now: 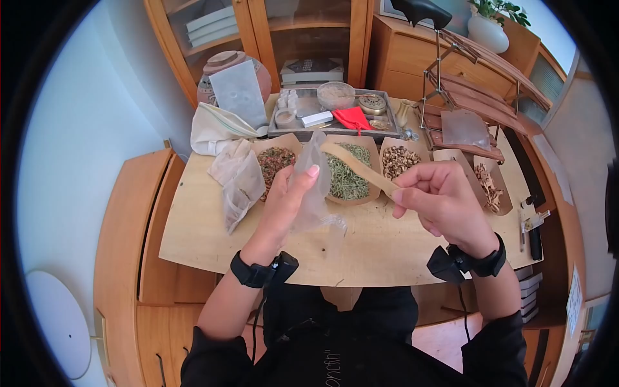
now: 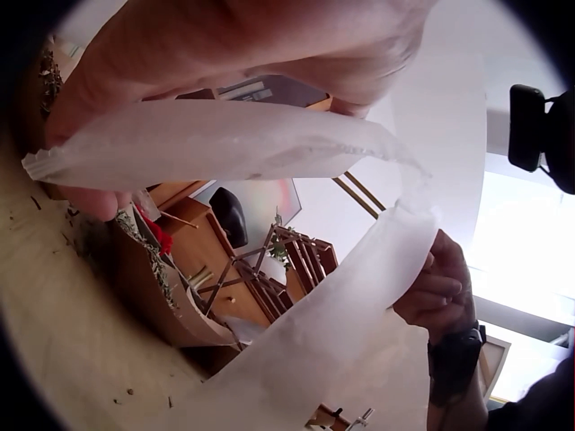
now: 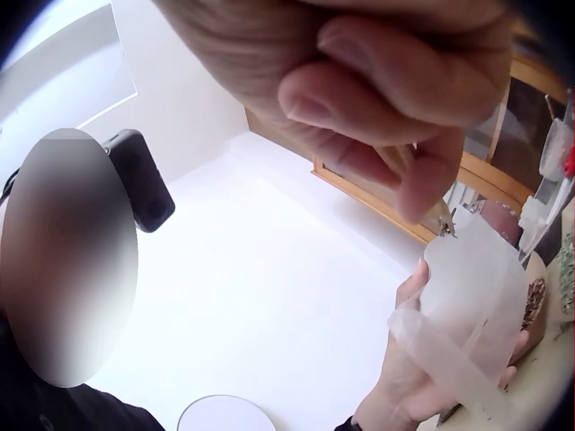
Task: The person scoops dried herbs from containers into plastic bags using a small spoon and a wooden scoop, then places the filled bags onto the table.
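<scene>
My left hand (image 1: 284, 200) holds a translucent white pouch (image 1: 313, 208), thumb at its side. In the left wrist view the pouch's mouth gapes, with one rim (image 2: 198, 144) near the fingers. My right hand (image 1: 445, 200) pinches the end of a flat wooden scoop (image 1: 367, 173). Its far end reaches to the top of the pouch. A few dried bits show at the scoop's tip (image 3: 446, 226) in the right wrist view, right above the pouch (image 3: 476, 287). Beneath the scoop, a paper tray holds green dried herbs (image 1: 350, 184).
Paper trays with reddish dried flowers (image 1: 276, 161), brown pieces (image 1: 400, 158) and pale slices (image 1: 490, 187) line the table (image 1: 387, 251). Filled translucent pouches (image 1: 242, 184) and a cloth bag (image 1: 219, 132) lie left. Behind stands a grey tray (image 1: 290, 132) with a red pouch (image 1: 351, 119).
</scene>
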Action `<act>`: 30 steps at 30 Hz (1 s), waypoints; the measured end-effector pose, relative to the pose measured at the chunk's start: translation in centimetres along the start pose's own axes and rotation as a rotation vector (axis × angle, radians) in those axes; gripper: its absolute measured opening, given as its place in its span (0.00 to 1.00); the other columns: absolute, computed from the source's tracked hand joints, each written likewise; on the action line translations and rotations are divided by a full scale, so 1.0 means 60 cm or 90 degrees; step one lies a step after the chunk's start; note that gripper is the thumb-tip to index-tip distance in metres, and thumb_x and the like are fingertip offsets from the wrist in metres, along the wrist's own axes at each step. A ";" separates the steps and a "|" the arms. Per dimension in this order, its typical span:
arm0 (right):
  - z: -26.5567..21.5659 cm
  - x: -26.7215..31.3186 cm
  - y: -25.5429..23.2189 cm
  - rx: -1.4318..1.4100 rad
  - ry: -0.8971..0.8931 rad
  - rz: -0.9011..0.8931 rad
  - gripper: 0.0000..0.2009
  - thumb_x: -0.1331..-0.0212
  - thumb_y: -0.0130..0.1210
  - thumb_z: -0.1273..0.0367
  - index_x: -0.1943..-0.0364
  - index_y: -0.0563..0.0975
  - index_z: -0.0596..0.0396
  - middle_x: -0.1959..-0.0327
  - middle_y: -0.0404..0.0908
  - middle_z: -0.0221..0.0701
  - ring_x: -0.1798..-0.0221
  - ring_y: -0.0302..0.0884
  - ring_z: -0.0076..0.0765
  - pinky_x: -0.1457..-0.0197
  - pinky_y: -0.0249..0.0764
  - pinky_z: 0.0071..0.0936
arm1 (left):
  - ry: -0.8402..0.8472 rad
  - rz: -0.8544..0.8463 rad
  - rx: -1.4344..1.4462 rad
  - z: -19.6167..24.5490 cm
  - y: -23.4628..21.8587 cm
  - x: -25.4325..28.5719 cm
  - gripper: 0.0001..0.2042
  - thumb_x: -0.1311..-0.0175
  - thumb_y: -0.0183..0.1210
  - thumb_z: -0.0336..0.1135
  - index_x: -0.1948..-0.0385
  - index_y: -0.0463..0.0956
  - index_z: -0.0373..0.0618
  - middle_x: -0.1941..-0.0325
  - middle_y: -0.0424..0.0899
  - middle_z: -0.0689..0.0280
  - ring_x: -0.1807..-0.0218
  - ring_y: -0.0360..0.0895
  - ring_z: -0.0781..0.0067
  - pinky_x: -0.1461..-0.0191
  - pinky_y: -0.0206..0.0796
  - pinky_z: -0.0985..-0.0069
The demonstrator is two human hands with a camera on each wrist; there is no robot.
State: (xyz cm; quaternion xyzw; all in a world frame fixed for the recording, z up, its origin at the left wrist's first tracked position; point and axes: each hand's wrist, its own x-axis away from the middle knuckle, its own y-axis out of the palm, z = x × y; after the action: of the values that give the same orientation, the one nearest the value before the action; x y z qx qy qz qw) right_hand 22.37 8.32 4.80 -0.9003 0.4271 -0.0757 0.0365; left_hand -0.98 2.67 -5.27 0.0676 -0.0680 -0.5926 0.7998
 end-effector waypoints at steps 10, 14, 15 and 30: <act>-0.022 0.004 0.012 0.166 0.005 0.034 0.08 0.47 0.58 0.72 0.70 0.80 0.67 0.80 0.81 0.30 0.87 0.66 0.13 0.87 0.59 0.15 | 0.001 0.032 -0.001 -0.009 -0.006 -0.002 0.36 0.42 0.61 0.56 0.43 0.64 0.31 0.47 0.73 0.58 0.45 0.71 0.73 0.40 0.61 0.74; 0.021 -0.022 -0.034 0.162 -0.019 0.090 0.09 0.47 0.57 0.72 0.70 0.80 0.68 0.80 0.81 0.30 0.88 0.66 0.15 0.88 0.59 0.15 | -0.019 0.015 0.012 -0.008 -0.017 -0.003 0.32 0.40 0.58 0.57 0.44 0.65 0.39 0.49 0.73 0.63 0.47 0.72 0.73 0.43 0.63 0.75; 0.042 -0.038 -0.044 0.174 0.023 0.089 0.09 0.47 0.57 0.72 0.69 0.80 0.67 0.80 0.81 0.31 0.89 0.64 0.15 0.89 0.57 0.15 | -0.020 0.017 -0.008 -0.012 -0.017 -0.004 0.28 0.39 0.56 0.58 0.45 0.67 0.46 0.51 0.73 0.68 0.48 0.72 0.73 0.46 0.64 0.74; 0.114 -0.099 -0.070 0.172 0.129 0.002 0.09 0.45 0.56 0.69 0.71 0.82 0.63 0.80 0.81 0.30 0.90 0.63 0.14 0.89 0.58 0.15 | -0.045 -0.024 -0.012 -0.016 0.004 -0.011 0.34 0.43 0.56 0.63 0.41 0.63 0.48 0.51 0.68 0.65 0.49 0.72 0.67 0.49 0.66 0.67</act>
State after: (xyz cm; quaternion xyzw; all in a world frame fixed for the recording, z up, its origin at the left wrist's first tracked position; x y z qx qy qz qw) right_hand 23.04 15.60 -2.04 -0.8741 0.4160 -0.2232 0.1143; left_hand -0.75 3.38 -6.20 0.0401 -0.0894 -0.6103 0.7861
